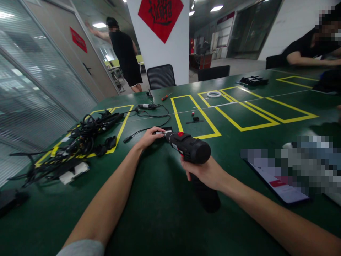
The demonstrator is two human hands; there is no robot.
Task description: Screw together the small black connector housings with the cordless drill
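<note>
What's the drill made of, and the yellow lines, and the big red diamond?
The drill looks like matte black plastic, maybe part rubber: its moulded body shines only dully. The yellow lines are probably tape: flat, even, straight-edged strips. The big red diamond seems paper or card, flat with dark writing.

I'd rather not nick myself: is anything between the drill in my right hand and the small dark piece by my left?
No object visibly stands between them, but your left hand is right by the front end of the drill, at the small dark piece; whether the tip touches either is unclear.
</note>
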